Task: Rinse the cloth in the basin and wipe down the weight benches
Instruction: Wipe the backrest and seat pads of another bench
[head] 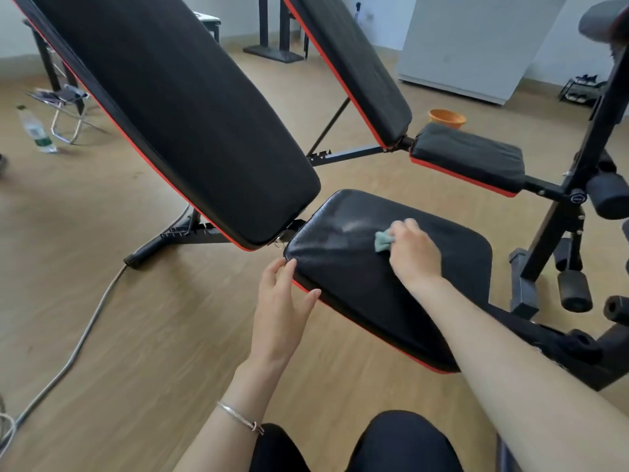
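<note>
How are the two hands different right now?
The right hand grips a green cloth on the seat pad; the left hand holds nothing. The left hand's fingers are straight at the pad's edge; the right hand's are curled. The left wrist wears a bracelet; the right is bare. Both are at one seat pad.

Home gym — two weight benches (pixel 190 107), wooden floor (pixel 119 318)

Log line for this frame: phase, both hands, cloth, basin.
phase: wiping seat pad | right hand: grips cloth on pad | left hand: open, fingers touch pad edge | orange basin: on floor beyond far bench
</note>
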